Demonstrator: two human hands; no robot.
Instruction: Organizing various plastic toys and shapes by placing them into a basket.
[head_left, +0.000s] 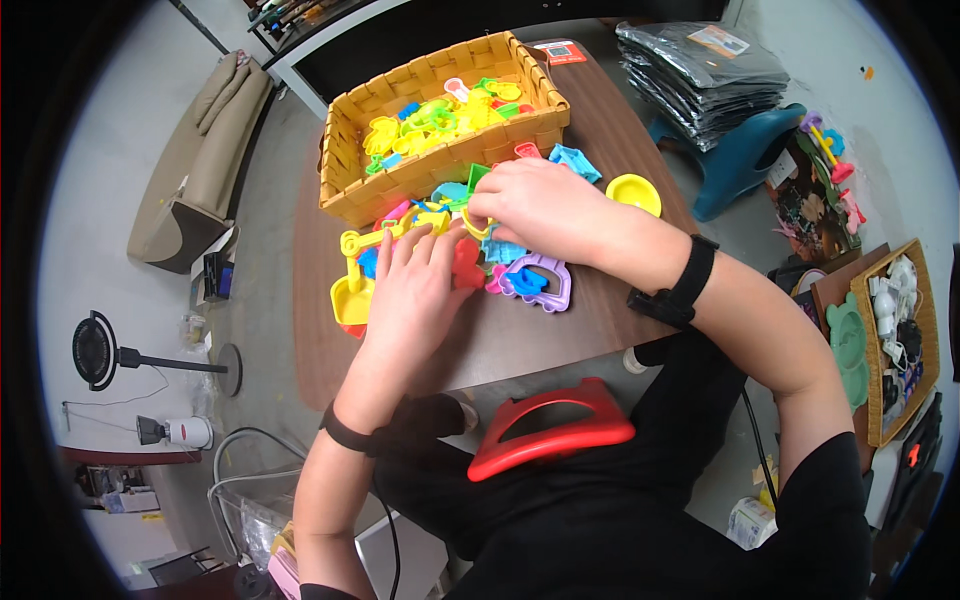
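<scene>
Near, on a brown desk (500, 345): left hand (415, 290) splayed beside a red piece (467, 264), grip unclear; rightward, purple frame toy (564, 288); right hand (540, 205) arched over jumbled toys (505, 250), grip hidden, cannot tell if holding. Lift pieces singly, easing edges apart. Beyond: toy-filled woven basket (395, 190).

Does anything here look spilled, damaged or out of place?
Mildly: loose plastic toys lie jumbled on the table outside the woven basket, which holds similar ones, so they could seem spilled. A yellow bowl sits apart. No damage shows.
</scene>
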